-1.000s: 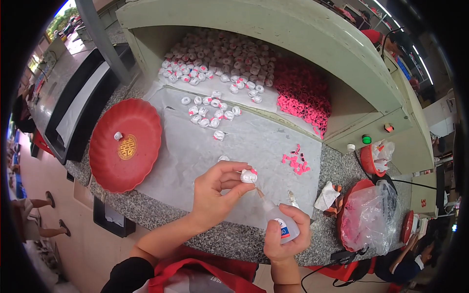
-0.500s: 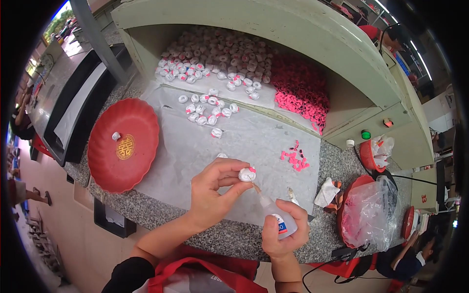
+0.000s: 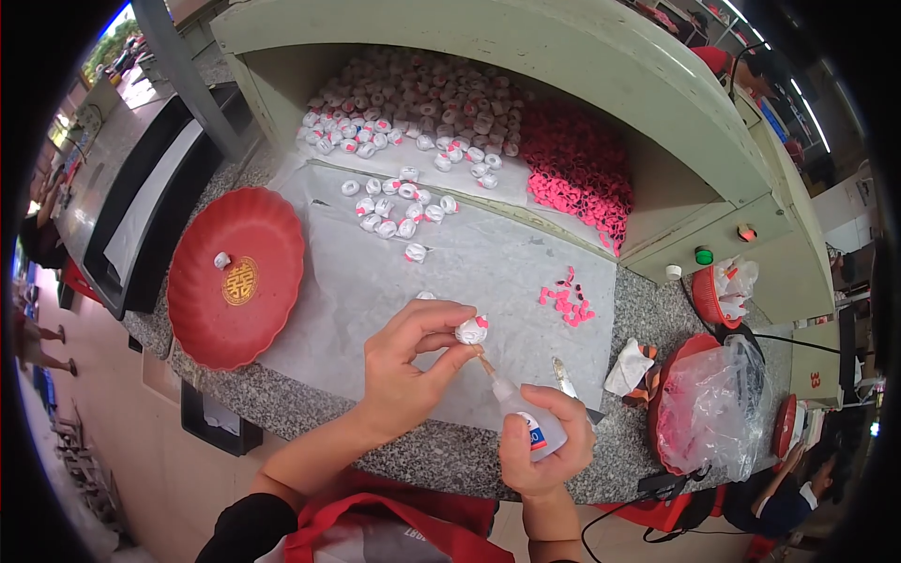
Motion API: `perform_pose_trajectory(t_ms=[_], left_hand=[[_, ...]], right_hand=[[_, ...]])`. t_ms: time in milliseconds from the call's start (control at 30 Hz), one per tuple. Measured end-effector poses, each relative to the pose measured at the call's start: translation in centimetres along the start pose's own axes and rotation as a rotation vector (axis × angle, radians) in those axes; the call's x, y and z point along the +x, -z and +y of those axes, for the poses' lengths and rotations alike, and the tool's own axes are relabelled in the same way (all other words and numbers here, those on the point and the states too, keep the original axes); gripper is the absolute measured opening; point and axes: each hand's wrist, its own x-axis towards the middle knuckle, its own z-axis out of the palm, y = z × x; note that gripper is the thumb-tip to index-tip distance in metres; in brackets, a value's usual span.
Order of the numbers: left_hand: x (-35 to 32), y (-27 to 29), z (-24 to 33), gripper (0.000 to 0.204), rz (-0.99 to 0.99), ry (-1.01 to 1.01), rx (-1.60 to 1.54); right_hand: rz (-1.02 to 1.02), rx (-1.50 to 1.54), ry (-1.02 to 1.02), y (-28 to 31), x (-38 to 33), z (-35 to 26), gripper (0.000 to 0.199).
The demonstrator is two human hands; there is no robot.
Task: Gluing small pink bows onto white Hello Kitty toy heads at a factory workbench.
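My left hand [image 3: 405, 371] pinches a small white piece with a pink tip [image 3: 471, 330] between thumb and fingers, raised above the white sheet [image 3: 488, 272]. My right hand [image 3: 544, 448] is closed around a small glue bottle [image 3: 524, 419], its nozzle touching the underside of the piece. Loose pink bits [image 3: 566, 305] lie on the sheet just right. A red tray [image 3: 235, 281] sits left, holding one white piece [image 3: 221, 261]. Heaps of white pieces [image 3: 422, 103] and pink pieces [image 3: 577, 169] fill the shelf beyond.
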Motion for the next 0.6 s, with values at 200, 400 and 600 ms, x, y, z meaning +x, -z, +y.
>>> perform_pose_trajectory(t_ms=[200, 400, 600], left_hand=[[0.04, -0.27, -0.09, 0.030, 0.043, 0.030, -0.076], [-0.08, -0.24, -0.05, 0.030, 0.007, 0.030, -0.091], [-0.06, -0.20, -0.05, 0.030, 0.005, 0.027, -0.091]], right_hand=[[0.036, 0.014, -0.027, -0.06, -0.12, 0.22, 0.026], [0.027, 0.005, -0.004, -0.07, 0.01, 0.27, 0.026], [0.040, 0.010, 0.020, -0.11, -0.02, 0.31, 0.028]])
